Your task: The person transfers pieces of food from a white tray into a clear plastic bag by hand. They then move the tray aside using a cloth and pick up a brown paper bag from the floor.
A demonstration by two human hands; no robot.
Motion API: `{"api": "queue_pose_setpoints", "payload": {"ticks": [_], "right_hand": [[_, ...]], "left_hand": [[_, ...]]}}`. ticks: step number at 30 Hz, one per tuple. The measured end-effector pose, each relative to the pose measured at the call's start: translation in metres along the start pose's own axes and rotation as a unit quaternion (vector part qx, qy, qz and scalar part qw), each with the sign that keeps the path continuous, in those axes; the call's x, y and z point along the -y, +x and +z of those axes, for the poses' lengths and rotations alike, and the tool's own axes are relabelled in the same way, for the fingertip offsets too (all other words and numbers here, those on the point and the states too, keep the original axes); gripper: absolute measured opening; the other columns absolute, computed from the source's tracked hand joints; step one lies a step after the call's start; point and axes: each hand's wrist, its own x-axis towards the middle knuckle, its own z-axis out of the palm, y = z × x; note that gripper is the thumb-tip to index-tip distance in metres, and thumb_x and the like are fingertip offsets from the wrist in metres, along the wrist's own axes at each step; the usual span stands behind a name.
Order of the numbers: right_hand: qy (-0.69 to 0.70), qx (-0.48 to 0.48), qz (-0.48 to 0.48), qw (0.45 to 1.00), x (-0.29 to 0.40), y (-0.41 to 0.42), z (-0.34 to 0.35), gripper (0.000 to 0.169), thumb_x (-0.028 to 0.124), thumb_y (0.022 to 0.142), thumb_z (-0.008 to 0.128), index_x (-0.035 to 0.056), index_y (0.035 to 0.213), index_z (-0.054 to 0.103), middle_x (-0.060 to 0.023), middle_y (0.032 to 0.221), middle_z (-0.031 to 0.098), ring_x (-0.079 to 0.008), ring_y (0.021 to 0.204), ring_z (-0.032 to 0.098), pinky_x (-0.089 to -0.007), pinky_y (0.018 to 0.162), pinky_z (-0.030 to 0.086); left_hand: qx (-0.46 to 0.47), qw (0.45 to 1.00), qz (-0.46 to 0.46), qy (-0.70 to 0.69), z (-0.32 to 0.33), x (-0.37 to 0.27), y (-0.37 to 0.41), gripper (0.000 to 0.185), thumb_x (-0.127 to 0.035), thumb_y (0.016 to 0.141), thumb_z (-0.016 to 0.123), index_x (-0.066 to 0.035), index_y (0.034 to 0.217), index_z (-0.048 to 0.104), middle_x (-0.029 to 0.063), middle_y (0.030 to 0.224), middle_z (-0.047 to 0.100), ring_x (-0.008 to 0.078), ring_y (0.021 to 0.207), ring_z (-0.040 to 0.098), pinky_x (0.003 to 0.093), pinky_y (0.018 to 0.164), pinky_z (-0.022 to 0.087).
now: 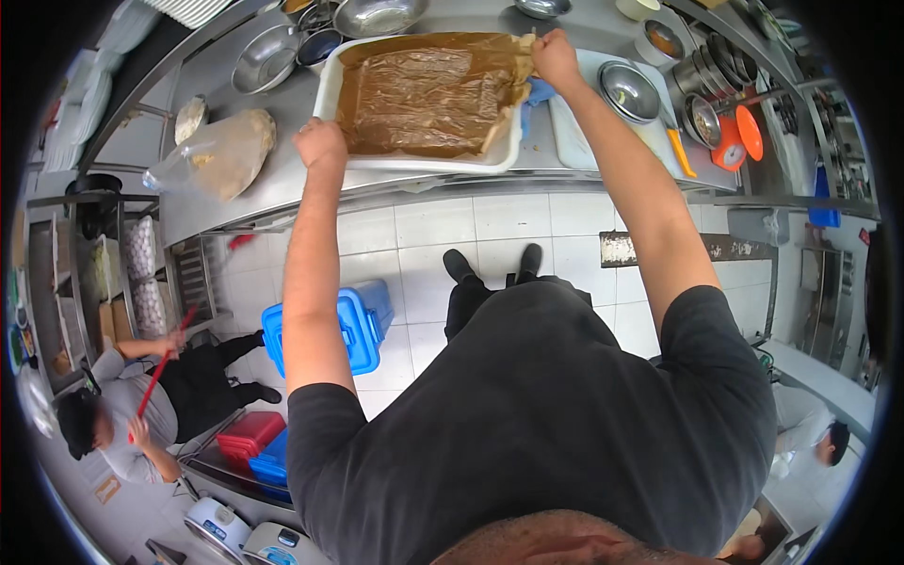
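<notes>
A white plastic tub (505,161) sits on the steel worktable near its front edge. It is lined or covered with brown, wrinkled, shiny sheeting (424,99), which could be paper or film; what lies under it is hidden. My left hand (322,141) is closed at the tub's near left corner, seemingly on the rim. At the far right corner, my right hand (556,60) pinches the crumpled edge of the brown sheeting. A blue cloth (540,92) lies beside the tub's right side, partly hidden by my right arm.
A clear bag of pale food (229,152) lies left. Steel bowls (267,60) stand behind. At right are a white cutting board (575,141) with bowls, a yellow-handled knife (681,154) and an orange scale (729,154). A blue lidded bin (364,332) and a co-worker (152,395) holding a red pole are left.
</notes>
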Motion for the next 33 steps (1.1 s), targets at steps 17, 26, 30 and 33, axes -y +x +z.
{"api": "queue_pose_setpoints", "payload": {"ticks": [17, 26, 30, 33], "right_hand": [[-0.278, 0.099, -0.166, 0.941, 0.034, -0.052, 0.046, 0.029, 0.014, 0.092, 0.055, 0.0074, 0.114, 0.071, -0.0161, 0.126, 0.062, -0.0344, 0.113, 0.063, -0.0470, 0.098, 0.049], [-0.027, -0.006, -0.138, 0.990, 0.020, -0.019, -0.031, 0.031, 0.012, 0.083, 0.066, 0.0062, 0.114, 0.066, -0.0223, 0.117, 0.063, -0.0391, 0.098, 0.067, -0.0472, 0.087, 0.055], [0.119, 0.001, -0.043, 0.992, -0.046, -0.023, -0.135, 0.043, 0.014, 0.085, 0.069, 0.0039, 0.128, 0.064, -0.0181, 0.117, 0.069, -0.0280, 0.098, 0.070, -0.0384, 0.084, 0.056], [0.268, 0.082, 0.061, 0.958, -0.103, -0.076, -0.227, 0.042, 0.007, 0.094, 0.059, 0.0016, 0.136, 0.060, -0.0093, 0.119, 0.070, -0.0142, 0.097, 0.068, -0.0287, 0.080, 0.057]], "left_hand": [[-0.033, 0.668, -0.326, -0.668, 0.028, -0.132, -0.156, 0.101, -0.054, 0.096, 0.063, 0.010, 0.156, 0.014, 0.0312, 0.155, 0.033, 0.0394, 0.141, 0.038, 0.0477, 0.114, 0.035], [0.313, 0.488, -0.089, -0.810, -0.006, -0.161, -0.225, 0.073, -0.060, 0.104, 0.045, -0.003, 0.149, 0.045, 0.0173, 0.141, 0.057, 0.0295, 0.125, 0.059, 0.0425, 0.104, 0.046], [0.371, 0.329, 0.015, -0.868, -0.026, -0.180, -0.235, 0.076, -0.063, 0.103, 0.043, -0.006, 0.153, 0.040, 0.0186, 0.149, 0.050, 0.0331, 0.132, 0.054, 0.0456, 0.108, 0.044], [0.400, 0.241, 0.073, -0.881, -0.055, -0.225, -0.230, 0.081, -0.067, 0.101, 0.040, -0.008, 0.157, 0.034, 0.0198, 0.153, 0.043, 0.0359, 0.136, 0.050, 0.0483, 0.112, 0.041]]}}
